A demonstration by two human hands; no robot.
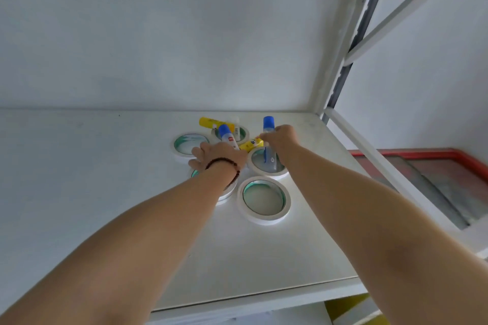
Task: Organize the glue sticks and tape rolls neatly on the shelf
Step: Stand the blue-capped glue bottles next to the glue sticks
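Observation:
Several white tape rolls with teal cores lie flat on the white shelf (pixel 105 192); the nearest tape roll (pixel 264 219) is in front of both hands. My left hand (pixel 214 155), fingers spread, rests palm down over another tape roll (pixel 227 194). A tilted blue-capped glue stick (pixel 225 134) pokes out just behind that hand. My right hand (pixel 281 138) pinches a yellow glue stick (pixel 250 144) by its end. Beside it, a second blue-capped glue stick (pixel 268 124) stands inside a tape roll (pixel 264 171). Another yellow glue stick (pixel 211 123) lies at the back.
A white wall closes the back of the shelf. A metal upright post (pixel 340 74) and a side rail (pixel 369 153) bound the right side. Beyond it lies a red-framed glass panel (pixel 449 174). Below the shelf's front edge is something yellow (pixel 351 306).

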